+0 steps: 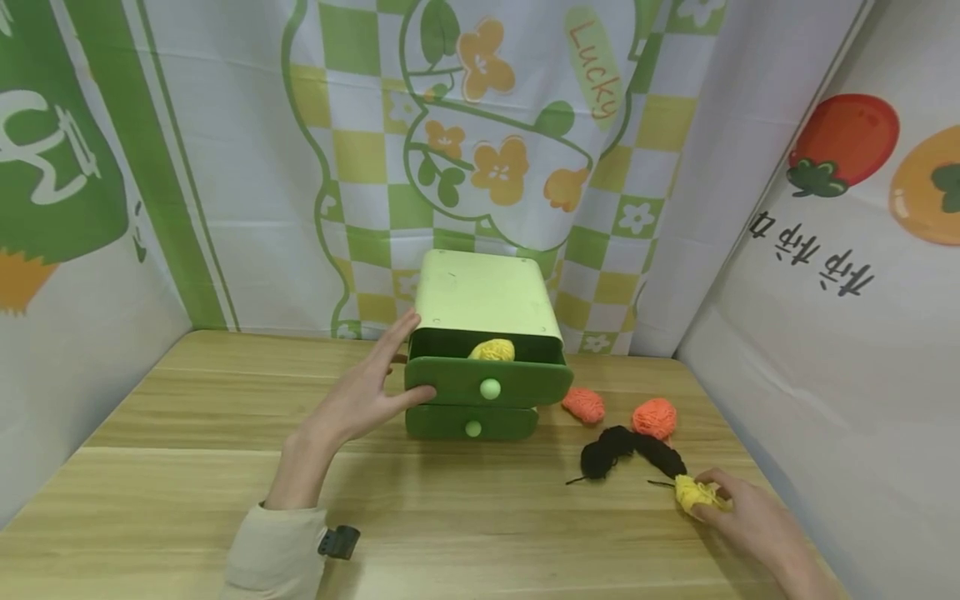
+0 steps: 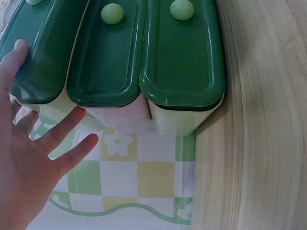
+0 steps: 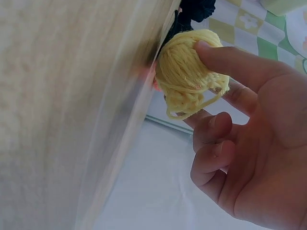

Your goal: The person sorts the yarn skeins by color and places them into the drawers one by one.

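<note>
In the head view my right hand (image 1: 757, 521) pinches a yellow yarn ball (image 1: 693, 493) near the table's right side. The right wrist view shows its thumb on the yellow yarn, with a loose loop hanging out. My left hand (image 1: 356, 400) is at the left side of a small green drawer cabinet (image 1: 483, 292), its thumb against the front of the pulled-out top drawer (image 1: 450, 383) and its fingers spread along the side. Another yellow yarn ball (image 1: 492, 350) lies in that drawer. The lower drawers (image 2: 112, 57) appear closed in the left wrist view.
Two orange yarn balls (image 1: 655, 418) sit right of the cabinet. Black yarn (image 1: 630, 446) lies in front of them on the wooden table (image 1: 465, 517), with thin loose ends. Printed cloth (image 1: 510, 167) hangs behind and at both sides.
</note>
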Demonstrator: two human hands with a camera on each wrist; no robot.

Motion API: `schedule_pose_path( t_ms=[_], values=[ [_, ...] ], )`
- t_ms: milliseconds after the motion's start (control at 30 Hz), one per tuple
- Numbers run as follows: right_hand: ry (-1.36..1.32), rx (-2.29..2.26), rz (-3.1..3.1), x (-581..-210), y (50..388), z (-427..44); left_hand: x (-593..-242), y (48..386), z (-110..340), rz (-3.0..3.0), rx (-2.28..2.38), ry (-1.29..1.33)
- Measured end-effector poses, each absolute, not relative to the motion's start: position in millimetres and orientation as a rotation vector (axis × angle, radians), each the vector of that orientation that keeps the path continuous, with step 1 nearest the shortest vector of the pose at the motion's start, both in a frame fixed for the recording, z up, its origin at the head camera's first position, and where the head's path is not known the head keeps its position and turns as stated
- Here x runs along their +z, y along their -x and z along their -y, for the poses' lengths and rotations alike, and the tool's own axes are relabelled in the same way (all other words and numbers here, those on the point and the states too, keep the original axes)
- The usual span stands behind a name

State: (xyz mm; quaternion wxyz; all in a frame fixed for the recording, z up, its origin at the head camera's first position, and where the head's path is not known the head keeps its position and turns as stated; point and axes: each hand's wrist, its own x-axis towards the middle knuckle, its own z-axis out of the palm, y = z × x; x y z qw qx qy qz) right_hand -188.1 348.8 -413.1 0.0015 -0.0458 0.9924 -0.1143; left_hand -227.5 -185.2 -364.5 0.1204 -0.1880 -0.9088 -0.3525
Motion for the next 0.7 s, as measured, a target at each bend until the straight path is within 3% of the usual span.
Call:
schedule_pose_path(
  t_ms=[700],
  values=[
    [0.191,-0.373,-3.182,-405.5,186.7,-341.8,-364.2,227.8,185.5,2.650,-1.061,0.554]
  ],
)
